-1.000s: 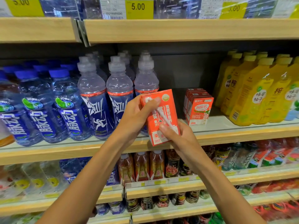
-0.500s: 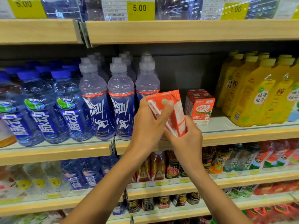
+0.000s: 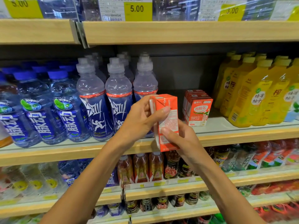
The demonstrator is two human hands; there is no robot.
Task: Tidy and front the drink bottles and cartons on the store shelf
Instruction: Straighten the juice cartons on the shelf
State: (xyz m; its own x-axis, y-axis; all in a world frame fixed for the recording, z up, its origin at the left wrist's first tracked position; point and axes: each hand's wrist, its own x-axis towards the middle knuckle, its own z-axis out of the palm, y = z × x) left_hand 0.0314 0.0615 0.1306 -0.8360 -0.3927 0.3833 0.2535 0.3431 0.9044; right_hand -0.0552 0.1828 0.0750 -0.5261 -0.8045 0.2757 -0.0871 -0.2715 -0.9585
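Two hands grip one orange carton (image 3: 170,120) in front of a store shelf (image 3: 242,135). The left hand (image 3: 140,117) wraps the carton's upper part, its thumb laid across the side panel. The right hand (image 3: 182,139) clasps the lower part from the opposite side, its thumb pressed on the printed label. The carton is close to upright, narrow side to the camera, held in the air before the shelf's front edge. Just beyond the right hand, a short row of matching cartons (image 3: 199,110) stands on the shelf, front panel facing out. Beyond and left of the left hand stand sports bottles (image 3: 95,107) with dark-blue labels, and blue-capped bottles (image 3: 40,110) farther left. Well right of the right hand, yellow bottles (image 3: 252,94) crowd the shelf. High above both hands, a yellow price tag (image 3: 137,11) reads 5.00.
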